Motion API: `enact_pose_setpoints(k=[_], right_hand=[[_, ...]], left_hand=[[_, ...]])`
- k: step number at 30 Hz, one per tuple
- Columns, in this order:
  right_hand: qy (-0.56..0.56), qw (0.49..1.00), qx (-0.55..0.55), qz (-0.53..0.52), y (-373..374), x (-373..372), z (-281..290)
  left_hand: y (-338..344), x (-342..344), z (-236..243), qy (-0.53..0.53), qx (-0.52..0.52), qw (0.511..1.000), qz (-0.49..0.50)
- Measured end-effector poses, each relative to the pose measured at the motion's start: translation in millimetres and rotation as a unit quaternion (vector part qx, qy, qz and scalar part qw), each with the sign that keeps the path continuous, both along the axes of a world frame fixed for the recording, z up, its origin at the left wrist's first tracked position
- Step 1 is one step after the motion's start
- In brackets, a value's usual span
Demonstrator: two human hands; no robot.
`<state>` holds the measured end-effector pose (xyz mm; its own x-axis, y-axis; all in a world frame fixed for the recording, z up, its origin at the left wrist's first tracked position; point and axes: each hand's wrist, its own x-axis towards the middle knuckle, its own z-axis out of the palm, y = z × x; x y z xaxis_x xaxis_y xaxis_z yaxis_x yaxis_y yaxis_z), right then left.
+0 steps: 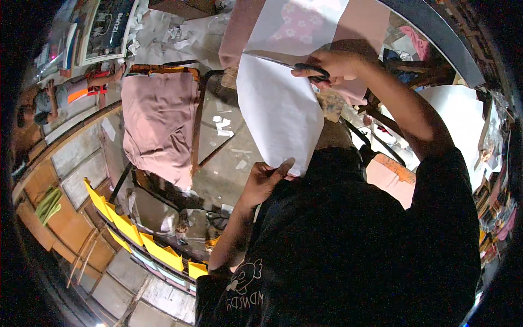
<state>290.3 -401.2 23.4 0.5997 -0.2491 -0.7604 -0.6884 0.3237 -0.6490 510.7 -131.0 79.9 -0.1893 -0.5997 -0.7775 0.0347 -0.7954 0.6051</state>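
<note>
A pair of scissors with black handles point(311, 71) sits in my right hand point(340, 64), the fingers curled through and round the grips. Its blades lie across a thin white sheet point(278, 111), at the line between its hanging near part and the flat far part. Whether the sheet is paper or cloth I cannot tell. My left hand point(266, 182) pinches the sheet's near, lower end between thumb and fingers. Beneath the far part lies mauve cloth point(362, 27), and a pink floral print point(294, 24) shows through the white.
Folded mauve cloth point(159, 125) covers a metal-framed seat to the left. Yellow pieces point(160, 253) hang in a row at the lower left. Another white sheet point(457, 117) lies at the right. Paper scraps point(222, 124) litter the floor. Another person point(54, 101) is at the far left.
</note>
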Motion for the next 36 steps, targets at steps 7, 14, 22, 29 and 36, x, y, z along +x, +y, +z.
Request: enact_pose_setpoints(k=[7,14,22,29,36], right_hand=[[-0.029,0.999,-0.025,0.001,3.0,2.0,0.9],[0.046,0.998,-0.026,-0.022,2.8,10.8,-2.5],[0.036,0.995,-0.082,0.048,-0.9,8.6,-2.7],[-0.011,0.998,-0.035,0.044,12.0,-3.4,-6.6],[-0.027,0.988,-0.125,0.088,63.9,-25.5,47.9]], left_hand=[[-4.8,-1.9,6.1,-0.006,0.005,1.000,-0.002],[-4.0,-4.4,7.9,-0.004,0.018,1.000,0.012],[10.6,3.6,-4.4,-0.001,-0.040,0.999,0.015],[85.5,48.4,-25.4,-0.033,-0.112,0.972,0.203],[138.6,106.4,-37.1,-0.125,-0.213,0.852,0.461]])
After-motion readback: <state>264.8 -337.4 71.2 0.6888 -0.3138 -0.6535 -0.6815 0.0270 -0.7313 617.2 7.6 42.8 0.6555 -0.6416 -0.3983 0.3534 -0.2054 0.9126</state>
